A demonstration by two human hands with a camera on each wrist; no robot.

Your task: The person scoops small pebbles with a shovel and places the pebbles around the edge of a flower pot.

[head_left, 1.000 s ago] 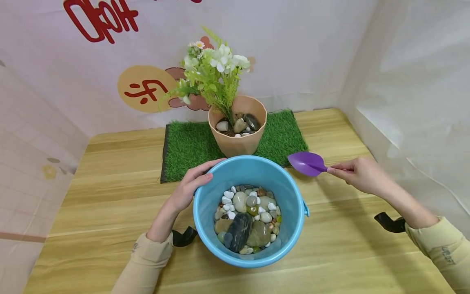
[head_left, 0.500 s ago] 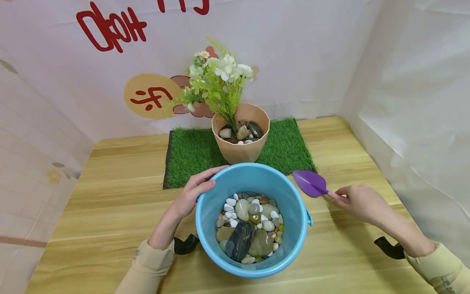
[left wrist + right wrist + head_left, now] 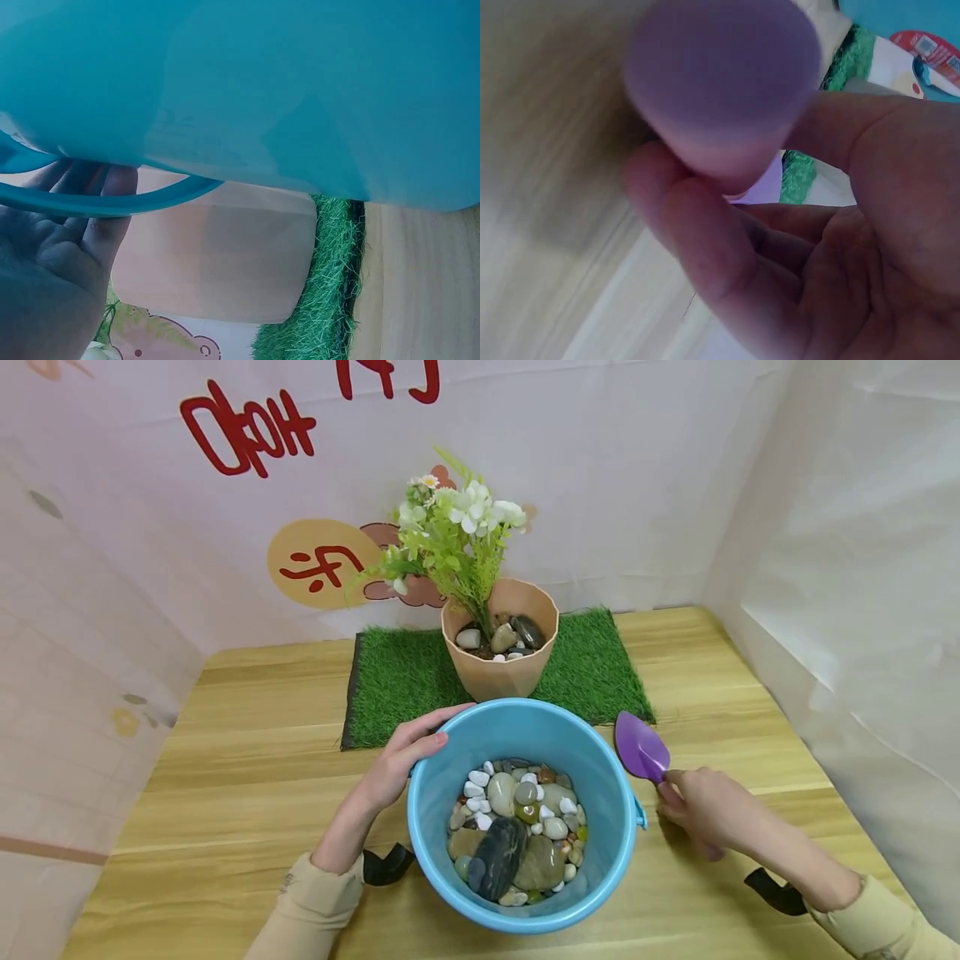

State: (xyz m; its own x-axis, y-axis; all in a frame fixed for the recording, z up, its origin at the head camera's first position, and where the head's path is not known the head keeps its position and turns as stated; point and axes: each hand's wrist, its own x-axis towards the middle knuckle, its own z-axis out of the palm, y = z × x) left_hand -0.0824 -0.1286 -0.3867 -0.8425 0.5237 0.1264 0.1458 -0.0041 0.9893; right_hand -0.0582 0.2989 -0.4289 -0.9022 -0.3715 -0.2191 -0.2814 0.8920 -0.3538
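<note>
My left hand (image 3: 393,772) holds the rim of a blue bucket (image 3: 423,852) at its left side, thumb over the edge and fingers along the outside. In the left wrist view, those fingers pass behind the bucket's blue handle (image 3: 150,201). Inside the bucket lie pebbles (image 3: 540,864) of mixed sizes, with a large dark stone (image 3: 498,858) among them. My right hand (image 3: 716,810) grips a small purple trowel (image 3: 640,746) right of the bucket, its blade pointing away. The right wrist view shows fingers curled round the trowel's handle (image 3: 724,75), its butt end towards the camera.
Behind the bucket, a peach flowerpot (image 3: 498,679) with white flowers (image 3: 472,508) and stones stands on a green turf mat (image 3: 397,681). A wooden table (image 3: 262,752) carries everything. White printed sheets (image 3: 615,468) hang at the back and sides.
My right hand has come down and nearer to the table, and the trowel's blade has turned to point farther away from me. The left hand stays on the rim; the head view has tilted slightly.
</note>
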